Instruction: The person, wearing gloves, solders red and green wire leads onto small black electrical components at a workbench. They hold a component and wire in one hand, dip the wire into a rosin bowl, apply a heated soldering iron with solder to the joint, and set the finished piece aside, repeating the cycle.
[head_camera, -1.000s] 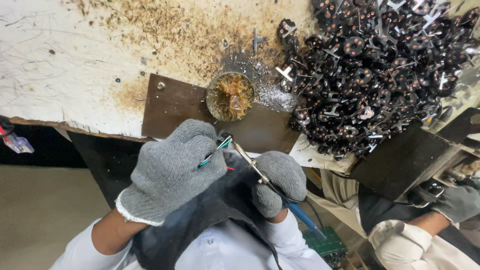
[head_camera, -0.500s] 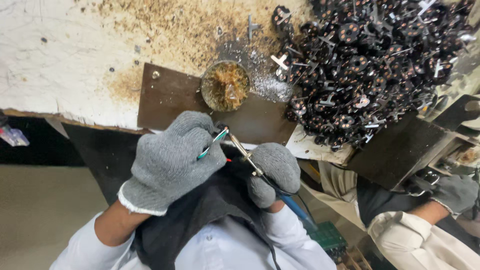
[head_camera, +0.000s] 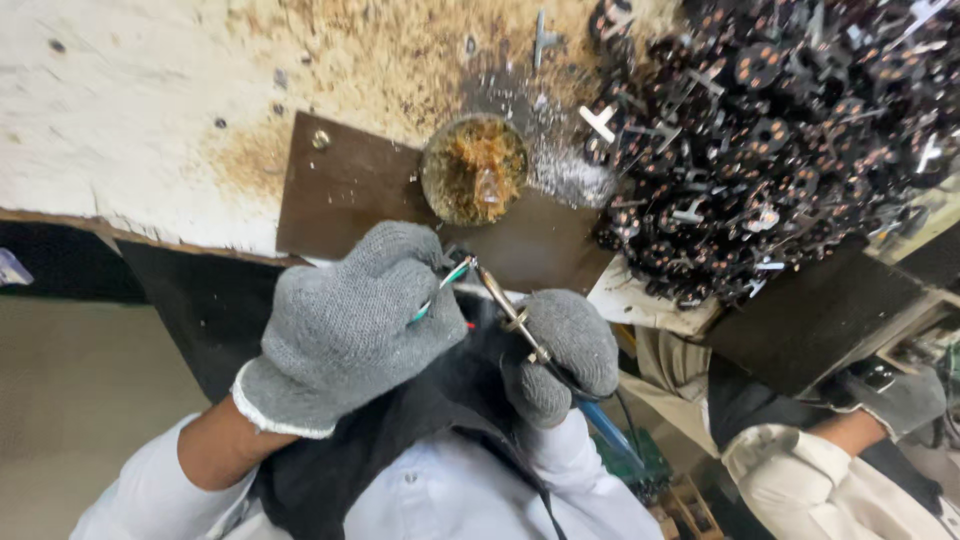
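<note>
Now soldering iron (head_camera: 510, 318) in rt hand (head_camera: 565, 350), tip up-left.

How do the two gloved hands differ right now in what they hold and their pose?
The left hand pinches thin coloured wires; the right hand grips a soldering iron with a blue handle. The left hand sits higher, back to camera; the right hand is curled lower. Both wear grey knit gloves.

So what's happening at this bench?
A person in grey knit gloves works at the edge of a stained workbench. The right hand holds a soldering iron, tip up against thin coloured wires pinched in the left hand. Just beyond sit a small round tin of brownish paste on a brown plate and a big heap of small black parts. Another person's gloved hand shows at lower right.
</note>
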